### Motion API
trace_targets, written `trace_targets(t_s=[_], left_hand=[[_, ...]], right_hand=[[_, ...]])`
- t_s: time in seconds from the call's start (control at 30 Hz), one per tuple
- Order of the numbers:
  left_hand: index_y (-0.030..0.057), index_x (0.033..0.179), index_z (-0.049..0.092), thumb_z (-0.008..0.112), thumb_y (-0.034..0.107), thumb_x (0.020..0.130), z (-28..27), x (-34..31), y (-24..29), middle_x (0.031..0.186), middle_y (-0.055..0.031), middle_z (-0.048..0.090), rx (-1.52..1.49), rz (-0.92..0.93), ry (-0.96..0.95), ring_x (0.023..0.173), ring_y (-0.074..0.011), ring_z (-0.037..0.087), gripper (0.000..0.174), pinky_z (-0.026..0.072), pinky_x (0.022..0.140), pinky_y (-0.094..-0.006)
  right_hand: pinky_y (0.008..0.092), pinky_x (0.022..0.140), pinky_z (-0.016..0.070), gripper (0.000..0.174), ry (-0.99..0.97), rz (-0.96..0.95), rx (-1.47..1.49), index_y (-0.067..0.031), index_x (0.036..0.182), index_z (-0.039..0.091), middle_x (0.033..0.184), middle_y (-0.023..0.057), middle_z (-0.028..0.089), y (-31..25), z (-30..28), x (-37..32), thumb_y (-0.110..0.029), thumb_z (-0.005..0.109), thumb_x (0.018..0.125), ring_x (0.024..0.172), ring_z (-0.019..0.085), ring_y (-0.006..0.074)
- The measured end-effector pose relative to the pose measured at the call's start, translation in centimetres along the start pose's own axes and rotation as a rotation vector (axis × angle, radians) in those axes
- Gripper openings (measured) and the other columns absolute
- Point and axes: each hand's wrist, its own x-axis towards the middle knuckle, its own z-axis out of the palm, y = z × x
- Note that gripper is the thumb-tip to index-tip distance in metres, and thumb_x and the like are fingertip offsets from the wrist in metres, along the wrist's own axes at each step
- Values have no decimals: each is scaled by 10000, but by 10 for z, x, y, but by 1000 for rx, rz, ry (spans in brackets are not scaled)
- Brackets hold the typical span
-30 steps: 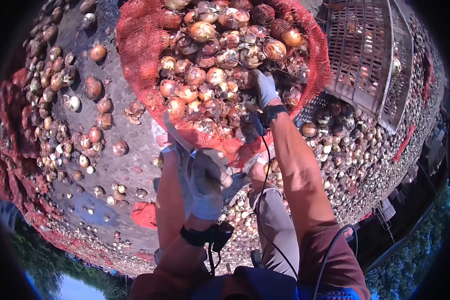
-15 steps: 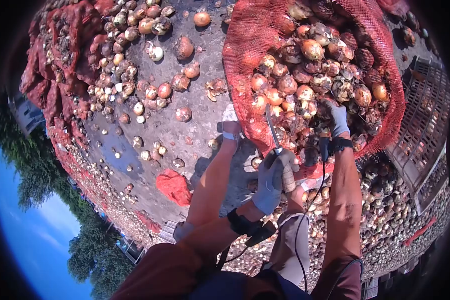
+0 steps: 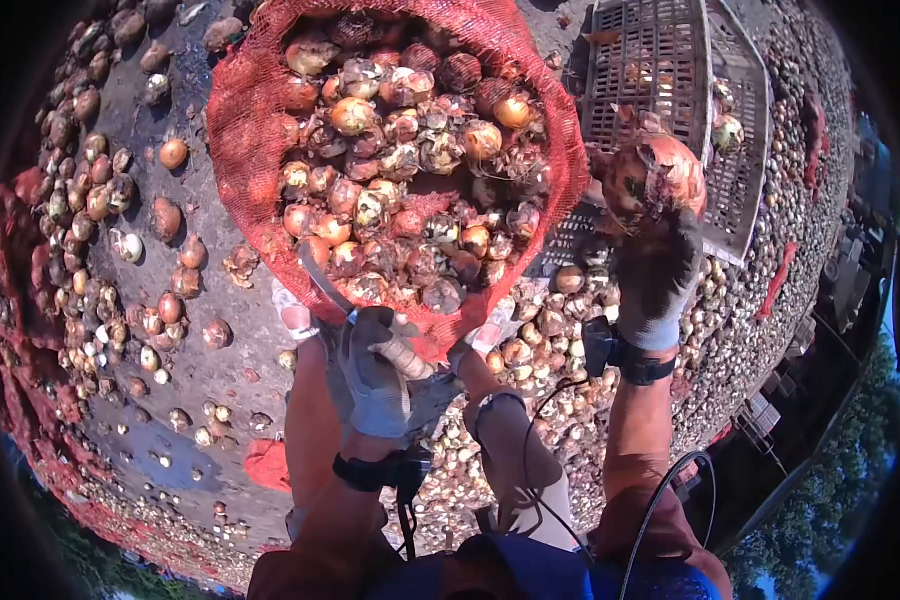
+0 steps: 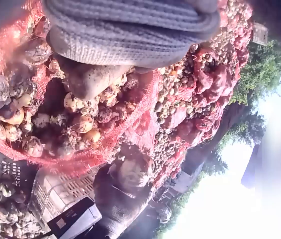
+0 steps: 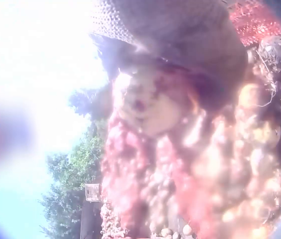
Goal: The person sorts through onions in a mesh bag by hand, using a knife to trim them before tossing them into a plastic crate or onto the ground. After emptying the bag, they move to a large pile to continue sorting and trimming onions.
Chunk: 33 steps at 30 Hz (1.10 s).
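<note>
My gloved left hand [image 3: 378, 372] grips a knife whose curved blade [image 3: 322, 277] points up over the near rim of a red mesh sack [image 3: 232, 130]. Many onions [image 3: 352, 116] with dry, peeling skins fill that sack. To the right of the sack, my gloved right hand [image 3: 658, 275] holds an onion [image 3: 660, 182] raised toward the head camera, its fingers curled under it. The same onion [image 4: 134, 171] shows beyond the sack in the left wrist view. In the right wrist view the onion [image 5: 153, 107] is blurred under the glove [image 5: 180, 35].
Slatted plastic crates [image 3: 648, 70] stand right of the sack. Loose onions [image 3: 560, 350] cover the ground below and to the right. More onions [image 3: 173, 153] lie scattered at left, beside red mesh sacks [image 3: 25, 260]. A cable [image 3: 542, 410] runs from the right wrist.
My right hand has come out of the sack and moved right, lifting an onion. The left hand keeps the knife near the sack's near rim. The head view swung away and back.
</note>
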Motion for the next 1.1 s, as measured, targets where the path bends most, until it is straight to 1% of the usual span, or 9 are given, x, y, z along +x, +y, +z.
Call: trace_targets(t_s=[0.1, 0.2, 0.33, 0.4, 0.6, 0.67, 0.77, 0.93, 1.1], left_hand=[[18, 910, 535, 445, 442, 977, 12, -8, 13, 674, -68, 534, 122, 75, -100, 436, -126, 473, 438, 418, 421, -262], [17, 858, 525, 436, 382, 967, 15, -10, 14, 790, -94, 554, 217, 146, -114, 450, -128, 483, 391, 429, 448, -256], [27, 811, 525, 412, 312, 984, 14, -7, 17, 846, -94, 566, 292, 159, -101, 498, -128, 499, 352, 467, 614, -266], [35, 798, 530, 399, 278, 995, 12, -4, 14, 840, -89, 574, 342, 251, -123, 554, -126, 516, 339, 462, 690, -273], [40, 828, 545, 382, 288, 1022, 20, -15, 20, 682, -43, 529, 134, -28, -74, 567, -112, 497, 354, 434, 641, -257], [29, 864, 534, 386, 355, 1031, 23, -15, 19, 590, -22, 457, 130, -25, -45, 475, -96, 441, 394, 408, 506, -242], [15, 897, 553, 412, 356, 1025, 13, -4, 12, 582, -11, 463, 117, 44, -6, 461, -92, 429, 390, 393, 484, -237], [15, 900, 574, 435, 344, 1017, 0, -2, 11, 582, -12, 479, 26, -107, -54, 479, -90, 451, 376, 382, 468, -245], [22, 903, 576, 424, 330, 1016, 5, -3, 12, 565, -3, 455, 39, -110, 18, 447, -92, 424, 362, 354, 432, -247]], right_hand=[[390, 1075, 371, 534, 451, -651, -948, 1, 1343, 484, 1359, 207, 487, -76, -14, 37, -251, 654, 905, 1262, 479, 285], [430, 1095, 335, 685, 677, -627, -2029, 24, 1386, 405, 1429, 262, 371, -103, -51, 57, -191, 734, 825, 1325, 382, 385], [448, 1012, 413, 539, 60, -568, -1856, -64, 1287, 516, 1362, 203, 467, -8, -1, 30, -186, 730, 808, 1223, 488, 385], [455, 963, 448, 499, -122, -163, -1781, -109, 1275, 537, 1334, 164, 496, 57, 3, 31, -341, 664, 852, 1173, 521, 371], [507, 978, 429, 648, 223, 398, -1629, -128, 1355, 479, 1304, 211, 485, 173, 19, 59, -455, 641, 821, 1220, 474, 424], [491, 1003, 418, 718, -57, 473, -1615, -111, 1399, 411, 1326, 219, 474, 189, 53, 20, -446, 649, 811, 1240, 461, 411], [458, 1019, 412, 664, 57, 115, -1311, -72, 1391, 391, 1400, 220, 413, 226, 46, -25, -320, 654, 835, 1242, 461, 392], [475, 975, 419, 453, 159, -294, -1614, -52, 1220, 529, 1274, 206, 504, 204, -2, 2, -169, 658, 802, 1151, 503, 397], [464, 968, 436, 661, 255, 395, -1377, -76, 1369, 471, 1244, 233, 593, 203, -44, 81, -401, 641, 820, 1153, 558, 405]])
